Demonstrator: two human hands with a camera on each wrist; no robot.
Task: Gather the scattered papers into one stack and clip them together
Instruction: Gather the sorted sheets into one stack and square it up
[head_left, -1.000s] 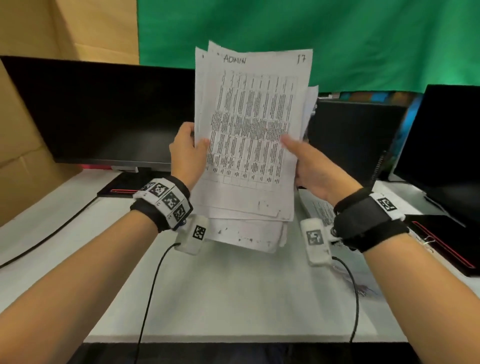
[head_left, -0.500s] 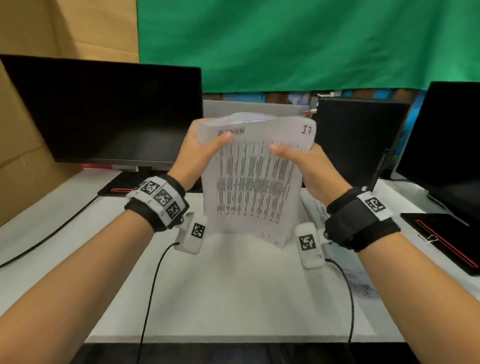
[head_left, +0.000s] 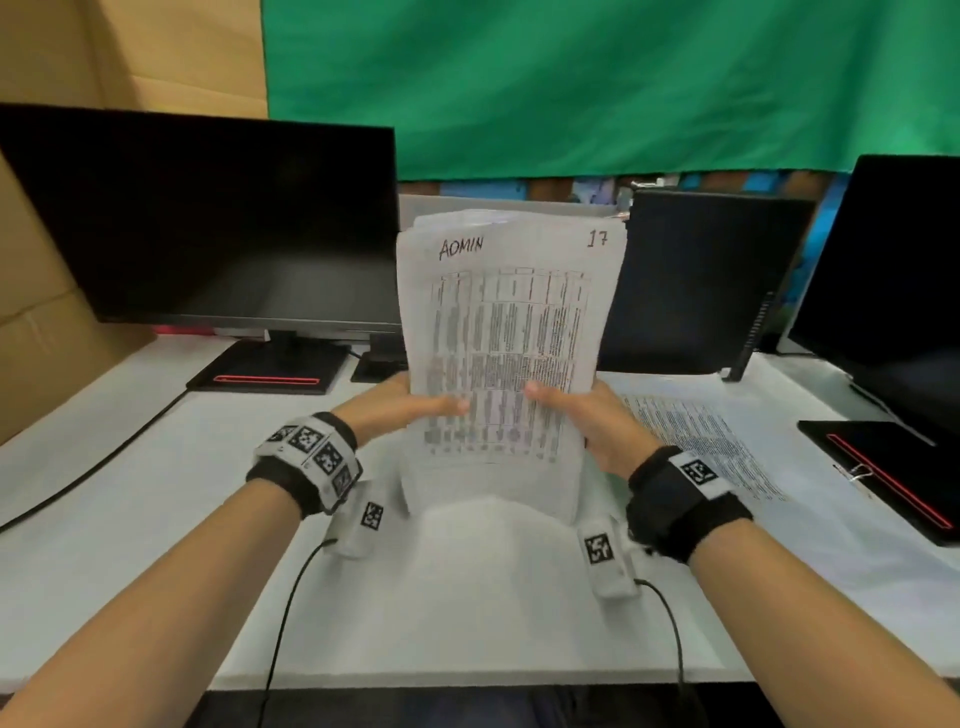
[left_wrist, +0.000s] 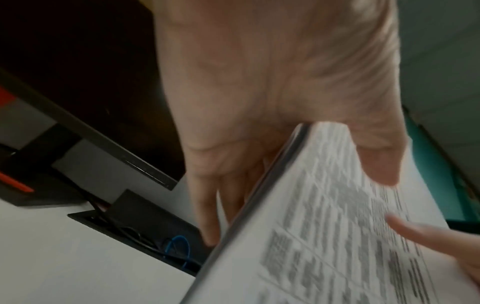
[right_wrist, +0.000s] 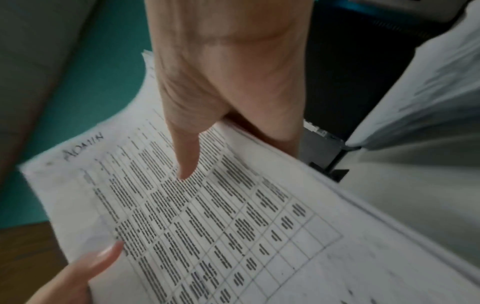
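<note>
A stack of printed papers (head_left: 506, 332), its top sheet marked "ADMIN" and "17", stands upright on its bottom edge on the white table (head_left: 467, 597). My left hand (head_left: 410, 410) grips its left side, thumb on the front. My right hand (head_left: 582, 415) grips the right side the same way. In the left wrist view the fingers (left_wrist: 207, 205) lie behind the stack (left_wrist: 324, 236). The right wrist view shows my thumb (right_wrist: 185, 156) pressed on the printed table of the stack (right_wrist: 233, 216). One loose printed sheet (head_left: 696, 441) lies flat on the table to the right. A small binder clip (head_left: 857, 473) lies at the right.
A black monitor (head_left: 208, 223) stands at the back left, another monitor (head_left: 893, 270) at the right, a black computer case (head_left: 701, 280) behind the stack. Monitor bases (head_left: 270, 371) with red stripes sit on the table. Cables trail from both wrists.
The stack came down from chest height. It tilted forward half a second ago and now stands on the table, with both hands lower on its sides.
</note>
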